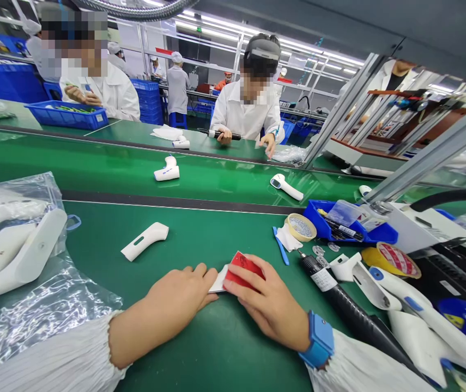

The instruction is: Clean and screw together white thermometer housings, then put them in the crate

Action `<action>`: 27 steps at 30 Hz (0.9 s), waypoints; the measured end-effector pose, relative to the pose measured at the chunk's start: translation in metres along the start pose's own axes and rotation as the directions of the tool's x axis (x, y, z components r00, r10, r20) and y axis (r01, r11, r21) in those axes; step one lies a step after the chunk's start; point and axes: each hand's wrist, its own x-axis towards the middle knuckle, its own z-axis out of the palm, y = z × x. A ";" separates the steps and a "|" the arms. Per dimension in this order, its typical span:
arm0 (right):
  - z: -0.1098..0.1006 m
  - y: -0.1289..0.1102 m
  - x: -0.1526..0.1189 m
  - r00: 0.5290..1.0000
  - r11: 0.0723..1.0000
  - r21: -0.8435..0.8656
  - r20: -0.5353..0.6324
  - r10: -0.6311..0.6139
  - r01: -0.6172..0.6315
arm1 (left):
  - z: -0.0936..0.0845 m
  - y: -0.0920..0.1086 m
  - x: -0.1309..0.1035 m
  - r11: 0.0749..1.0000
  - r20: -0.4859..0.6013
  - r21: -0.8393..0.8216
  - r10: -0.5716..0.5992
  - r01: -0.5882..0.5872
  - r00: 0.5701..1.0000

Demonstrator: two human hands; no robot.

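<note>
My left hand (181, 296) is closed on one end of a small white plastic piece (218, 281), low over the green bench. My right hand (267, 302) has its fingers wrapped over a red card-like piece (238, 260) with dark marks, pressed against the white piece's other end. Much of both pieces is hidden under the fingers. Beyond my left hand lies a white curved shell half (146, 240) with a slot. A blue wrist strap (318, 338) is on my right wrist.
At left is a clear plastic bag (48, 188) with white shells (32, 256). A black electric screwdriver (339, 305), white thermometer-like housings (404, 294) and a blue parts tray (349, 234) stand at right. White devices (286, 187) lie on the green belt (224, 179); a co-worker (249, 106) sits opposite.
</note>
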 end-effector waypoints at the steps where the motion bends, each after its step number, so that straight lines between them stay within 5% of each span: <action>1: 0.000 0.000 0.000 1.000 1.000 -0.010 -0.018 0.019 -0.019 | 0.000 0.000 0.000 1.000 -0.004 0.002 0.001 -0.001 1.000; 19: -0.002 -0.001 0.003 0.996 0.995 -0.074 -0.054 0.064 -0.068 | 0.007 -0.002 -0.001 1.000 -0.039 -0.020 -0.011 0.010 0.999; 22: -0.003 -0.002 0.002 0.999 0.999 -0.040 -0.038 -0.004 0.003 | 0.006 -0.001 -0.001 1.000 -0.050 -0.007 0.005 -0.005 0.999; 27: -0.003 -0.003 0.001 0.998 0.998 -0.066 -0.054 0.018 -0.022 | 0.000 0.001 0.000 0.999 0.015 -0.021 -0.024 0.025 1.000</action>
